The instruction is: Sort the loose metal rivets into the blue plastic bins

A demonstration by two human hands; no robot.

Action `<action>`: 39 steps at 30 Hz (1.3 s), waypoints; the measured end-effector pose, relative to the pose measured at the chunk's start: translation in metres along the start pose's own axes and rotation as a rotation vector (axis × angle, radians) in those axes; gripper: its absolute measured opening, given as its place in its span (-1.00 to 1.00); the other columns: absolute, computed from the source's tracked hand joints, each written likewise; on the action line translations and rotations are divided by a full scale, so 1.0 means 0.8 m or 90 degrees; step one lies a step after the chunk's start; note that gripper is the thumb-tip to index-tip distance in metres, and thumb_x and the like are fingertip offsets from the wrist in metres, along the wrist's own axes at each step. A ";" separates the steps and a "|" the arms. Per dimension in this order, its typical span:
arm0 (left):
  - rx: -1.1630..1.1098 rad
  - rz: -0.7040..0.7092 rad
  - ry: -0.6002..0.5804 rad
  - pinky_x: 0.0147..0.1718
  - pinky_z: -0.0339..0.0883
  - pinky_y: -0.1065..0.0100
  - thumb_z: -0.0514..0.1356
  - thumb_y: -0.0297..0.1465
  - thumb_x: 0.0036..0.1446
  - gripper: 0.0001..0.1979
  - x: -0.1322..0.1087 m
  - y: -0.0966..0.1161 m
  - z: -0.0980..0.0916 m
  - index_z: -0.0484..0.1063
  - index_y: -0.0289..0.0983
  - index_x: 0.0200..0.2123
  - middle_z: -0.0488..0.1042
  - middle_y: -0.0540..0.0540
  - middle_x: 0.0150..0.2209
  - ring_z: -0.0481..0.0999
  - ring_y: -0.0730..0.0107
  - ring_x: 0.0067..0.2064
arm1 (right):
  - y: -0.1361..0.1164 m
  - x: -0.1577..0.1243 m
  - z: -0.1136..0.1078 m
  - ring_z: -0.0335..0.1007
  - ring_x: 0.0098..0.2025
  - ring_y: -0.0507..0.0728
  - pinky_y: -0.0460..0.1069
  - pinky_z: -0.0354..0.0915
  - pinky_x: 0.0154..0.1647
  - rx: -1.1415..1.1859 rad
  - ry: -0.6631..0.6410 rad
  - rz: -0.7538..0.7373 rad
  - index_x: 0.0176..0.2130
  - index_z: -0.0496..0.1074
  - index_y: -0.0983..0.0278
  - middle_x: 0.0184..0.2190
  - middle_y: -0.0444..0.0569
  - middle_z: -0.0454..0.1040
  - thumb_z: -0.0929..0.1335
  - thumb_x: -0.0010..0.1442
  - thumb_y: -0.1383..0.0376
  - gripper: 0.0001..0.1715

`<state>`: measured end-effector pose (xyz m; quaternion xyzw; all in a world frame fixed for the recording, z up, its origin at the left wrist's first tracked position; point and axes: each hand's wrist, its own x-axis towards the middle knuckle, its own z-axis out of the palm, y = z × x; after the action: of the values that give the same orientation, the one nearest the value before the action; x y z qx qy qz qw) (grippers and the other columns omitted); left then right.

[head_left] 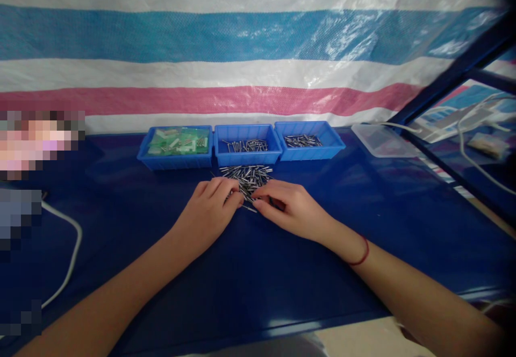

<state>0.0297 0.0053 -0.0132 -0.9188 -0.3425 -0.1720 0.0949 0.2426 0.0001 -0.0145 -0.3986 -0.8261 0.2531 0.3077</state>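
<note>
A loose pile of thin metal pins [249,177] lies on the dark blue table [242,281], in front of the middle bin. At the pile's left edge is my left hand [212,209], its fingers curled and thumb near the forefinger; what they hold, if anything, is too small to tell. My right hand [292,206] touches the pile's right side, thumb and forefinger close together at the pins, with any item between them not clear. A single pin pokes out between the two hands.
Behind the pile stand three blue bins: the left [175,161] with green packets, the middle [248,158] and right [312,154] with metal pins. A clear plastic lid [381,141] lies to the right. White cable [76,238] at left, metal frame [455,85] at right.
</note>
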 end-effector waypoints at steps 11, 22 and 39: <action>-0.344 -0.189 0.055 -0.23 0.33 0.36 0.20 -0.29 0.20 -0.73 0.004 0.007 -0.005 0.33 -0.27 -0.07 0.49 -0.03 -0.24 0.49 0.39 -0.24 | -0.004 0.001 0.006 0.33 -0.36 0.01 -0.09 0.23 -0.30 0.096 0.003 0.011 -0.28 0.43 0.30 -0.40 -0.08 0.43 0.26 0.31 0.29 -0.80; -0.472 -0.294 0.038 -0.31 0.33 0.42 0.16 -0.35 0.21 -0.91 0.007 0.014 -0.011 0.43 -0.23 -0.29 0.49 0.03 -0.34 0.48 0.44 -0.33 | -0.004 0.000 0.005 0.32 -0.34 0.02 -0.08 0.23 -0.29 0.123 -0.008 0.007 -0.24 0.43 0.30 -0.39 -0.08 0.42 0.25 0.31 0.25 -0.79; -0.368 -0.163 0.144 -0.21 0.37 0.39 0.16 -0.43 0.22 -0.97 0.003 0.013 -0.012 0.37 -0.25 -0.24 0.48 -0.02 -0.29 0.48 0.44 -0.25 | -0.002 -0.002 0.005 0.25 -0.44 -0.01 -0.09 0.22 -0.44 0.187 0.065 0.045 -0.22 0.44 0.27 -0.36 -0.07 0.39 0.33 0.23 0.27 -0.87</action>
<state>0.0358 -0.0040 -0.0044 -0.8322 -0.3793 -0.3737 -0.1544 0.2396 -0.0029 -0.0168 -0.3902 -0.7491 0.3612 0.3953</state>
